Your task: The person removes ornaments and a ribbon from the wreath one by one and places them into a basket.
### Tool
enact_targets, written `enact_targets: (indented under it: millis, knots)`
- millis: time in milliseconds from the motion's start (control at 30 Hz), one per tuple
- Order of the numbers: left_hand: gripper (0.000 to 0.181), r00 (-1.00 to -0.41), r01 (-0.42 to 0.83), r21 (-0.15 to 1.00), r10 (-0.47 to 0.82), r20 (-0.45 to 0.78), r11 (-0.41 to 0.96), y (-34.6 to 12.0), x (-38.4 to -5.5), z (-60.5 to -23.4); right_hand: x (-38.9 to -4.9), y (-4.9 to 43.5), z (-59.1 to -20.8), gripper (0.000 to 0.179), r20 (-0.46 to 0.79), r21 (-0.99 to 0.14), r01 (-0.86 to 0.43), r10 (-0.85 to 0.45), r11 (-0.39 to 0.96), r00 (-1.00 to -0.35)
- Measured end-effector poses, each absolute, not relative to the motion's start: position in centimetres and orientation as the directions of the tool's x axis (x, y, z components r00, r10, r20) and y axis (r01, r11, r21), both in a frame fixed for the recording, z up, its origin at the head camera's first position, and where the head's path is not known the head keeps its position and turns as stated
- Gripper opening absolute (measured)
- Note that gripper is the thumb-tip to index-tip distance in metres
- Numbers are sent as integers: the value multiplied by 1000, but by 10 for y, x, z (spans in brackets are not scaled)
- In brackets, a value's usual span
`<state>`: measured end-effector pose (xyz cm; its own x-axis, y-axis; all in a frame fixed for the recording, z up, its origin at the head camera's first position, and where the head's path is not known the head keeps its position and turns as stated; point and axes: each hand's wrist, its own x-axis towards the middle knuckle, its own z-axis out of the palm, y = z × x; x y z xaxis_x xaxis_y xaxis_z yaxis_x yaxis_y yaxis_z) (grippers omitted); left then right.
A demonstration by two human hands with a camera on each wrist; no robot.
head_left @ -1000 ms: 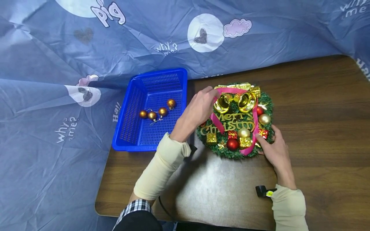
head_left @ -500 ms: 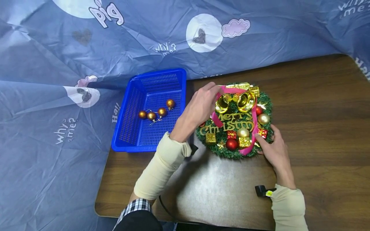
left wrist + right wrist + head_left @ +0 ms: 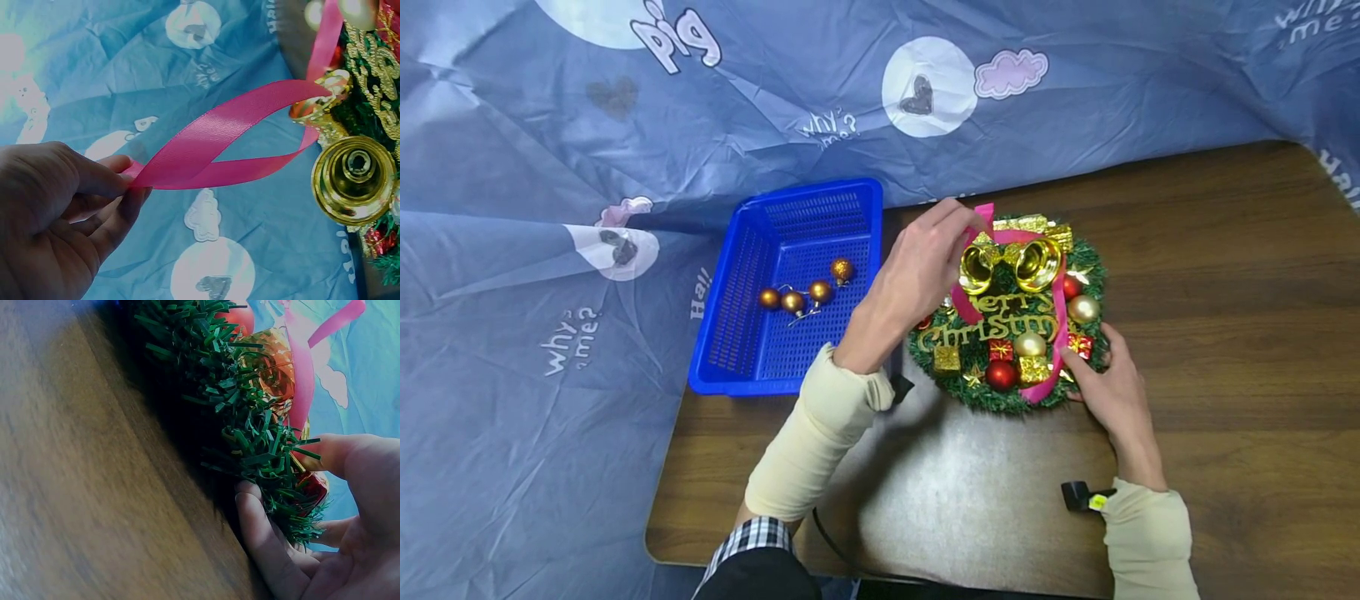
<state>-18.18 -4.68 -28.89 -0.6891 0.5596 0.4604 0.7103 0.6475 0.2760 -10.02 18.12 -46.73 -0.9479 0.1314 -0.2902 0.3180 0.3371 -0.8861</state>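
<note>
A green Christmas wreath (image 3: 985,398) lies on the table, decorated with golden bells (image 3: 1039,263), baubles, small gift boxes and gold "Merry Christmas" lettering. Pink ribbon (image 3: 1061,304) runs across its top and down its right side. My left hand (image 3: 927,258) is over the wreath's upper left; in the left wrist view its thumb and fingers pinch a loop of the pink ribbon (image 3: 219,128), raised clear of the bells. At the lower right edge, my right hand (image 3: 1112,392) grips the wreath's rim, fingers (image 3: 259,531) beneath the greenery (image 3: 250,419) and thumb on top.
Left of the wreath stands a blue plastic basket (image 3: 718,350) with several copper-gold baubles (image 3: 821,291) inside. A printed blue cloth (image 3: 820,67) hangs behind the wooden table (image 3: 1247,333). A dark cable (image 3: 831,546) trails near the front edge.
My left hand has risen slightly toward the wreath's top, lifting the pink ribbon, and a ribbon piece now sticks up above the bells. My right hand has stayed in place on the rim.
</note>
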Motion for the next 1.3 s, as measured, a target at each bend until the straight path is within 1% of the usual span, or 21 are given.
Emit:
enact_targets:
  millis: [267,533,833,1000,1200,1300]
  knots:
    - [18,-681,717,290,546,489,634,-50,-177,-282,-100,181,-467,87,-283,-893,311,132,326,-950]
    - [17,-605,774,297,517,606,559,-54,-174,-275,-100,182,-466,88,-288,-888,314,126,336,-949]
    - [17,-579,801,317,520,628,508,-51,-171,-267,-100,182,-466,88,-289,-887,312,119,341,-950]
    - [16,-529,835,293,533,660,465,-47,-171,-265,-100,182,-467,88,-289,-881,312,116,356,-950]
    - [15,-518,839,282,527,674,465,-47,-168,-260,-100,181,-467,88,-296,-880,317,114,355,-948]
    - [15,-498,849,268,521,693,455,-47,-167,-258,-100,182,-467,88,-299,-878,320,114,355,-947]
